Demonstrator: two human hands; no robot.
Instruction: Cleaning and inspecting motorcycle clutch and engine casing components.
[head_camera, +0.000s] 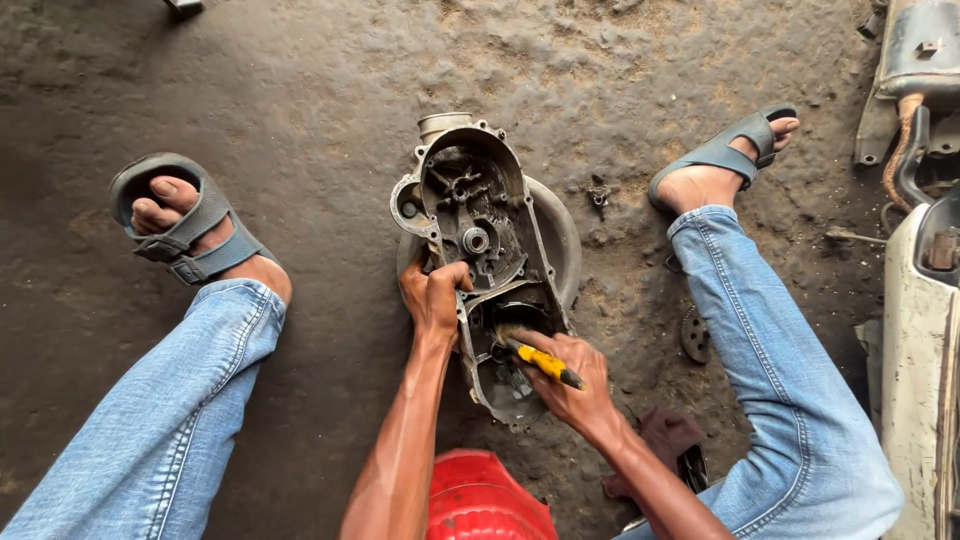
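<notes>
While my left hand (433, 298) grips the rim of the engine cover (480, 250) lying on the floor (300, 120), my right hand's (572, 385) fingers pinch a yellow-handled brush (535, 358), scrubbing its lower cavity; next likely needs steadier angling.

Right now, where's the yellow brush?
Head view, lower centre: the yellow brush is in the right hand, bristles inside the lower end of the metal cover, right of the left hand.

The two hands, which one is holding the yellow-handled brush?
The right hand holds the yellow-handled brush, its bristles inside the lower part of the grey metal engine cover. The left hand holds no tool; it grips the cover's left edge.
</notes>
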